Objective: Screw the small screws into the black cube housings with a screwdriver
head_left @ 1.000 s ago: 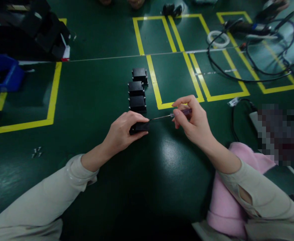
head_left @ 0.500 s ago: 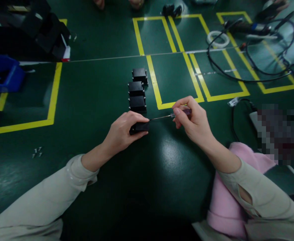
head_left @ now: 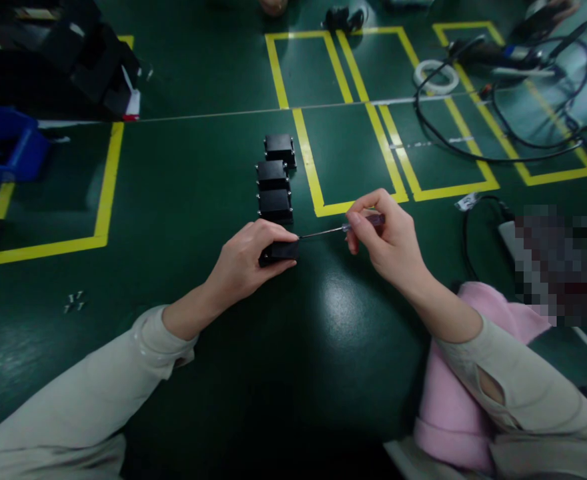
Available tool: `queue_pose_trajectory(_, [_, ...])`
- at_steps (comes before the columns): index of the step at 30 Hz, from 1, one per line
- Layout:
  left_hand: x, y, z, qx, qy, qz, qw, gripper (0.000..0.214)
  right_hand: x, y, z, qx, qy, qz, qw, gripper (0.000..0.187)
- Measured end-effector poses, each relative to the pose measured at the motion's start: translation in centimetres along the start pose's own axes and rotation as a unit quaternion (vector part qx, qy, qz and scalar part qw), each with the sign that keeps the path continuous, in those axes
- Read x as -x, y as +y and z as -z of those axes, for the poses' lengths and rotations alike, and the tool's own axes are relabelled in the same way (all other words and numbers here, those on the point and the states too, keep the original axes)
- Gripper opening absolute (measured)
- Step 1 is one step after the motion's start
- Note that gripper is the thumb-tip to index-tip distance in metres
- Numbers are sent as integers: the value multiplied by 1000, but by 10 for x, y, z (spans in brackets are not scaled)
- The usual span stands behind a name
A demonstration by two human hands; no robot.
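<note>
On the dark green mat (head_left: 183,200), near its middle, the left hand (head_left: 246,260) clamps a small black rectangular box (head_left: 279,252) flat against the surface. Just to its right, the right hand (head_left: 388,243) pinches a slim screwdriver with a purple handle (head_left: 341,229), its metal tip touching the box's upper right corner. Three more small black boxes (head_left: 275,177) stand in a row just beyond (edge to edge). A few tiny silver screws (head_left: 74,302) lie well apart at left.

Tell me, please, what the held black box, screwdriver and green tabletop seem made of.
Black box: likely matte moulded plastic, dull and unreflective. Screwdriver: thin shiny shaft looks metal; translucent purplish handle, probably plastic. Green tabletop: smooth rubber or vinyl mat, judging by its soft glare.
</note>
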State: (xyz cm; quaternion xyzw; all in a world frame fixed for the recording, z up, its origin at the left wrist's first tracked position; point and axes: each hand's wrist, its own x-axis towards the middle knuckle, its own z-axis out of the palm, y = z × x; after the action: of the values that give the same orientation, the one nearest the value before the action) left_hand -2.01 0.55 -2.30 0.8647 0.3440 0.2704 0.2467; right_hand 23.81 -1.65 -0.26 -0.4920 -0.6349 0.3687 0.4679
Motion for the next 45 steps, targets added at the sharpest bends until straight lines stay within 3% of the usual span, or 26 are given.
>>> queue_pose_trajectory(6, [0, 0, 1, -5, -1, 9, 1000, 29, 0, 0, 0, -5, -6, 4, 1000, 10])
queue_pose_trajectory(10, [0, -1, 1, -2, 0, 7, 1000, 29, 0, -1, -1, 10, 0, 17, 1000, 19])
queue_pose_trajectory(13, [0, -2, 1, -2, 2, 5, 1000, 28, 1, 0, 0, 0, -4, 12, 1000, 7])
queue_pose_trajectory(17, [0, -1, 1, -5, 1, 4, 1000, 28, 1, 0, 0, -4, -5, 4, 1000, 7])
queue_pose_trajectory(21, [0, 0, 1, -3, -1, 8, 1000, 29, 1, -1, 0, 12, 0, 15, 1000, 19])
queue_pose_trajectory(35, [-1, 0, 2, -10, 0, 13, 1000, 27, 1, 0, 0, 12, -6, 6, 1000, 10])
queue_pose_trajectory(45, [-2, 2, 3, -11, -6, 21, 1000, 27, 1, 1, 0, 23, 0, 1, 1000, 18])
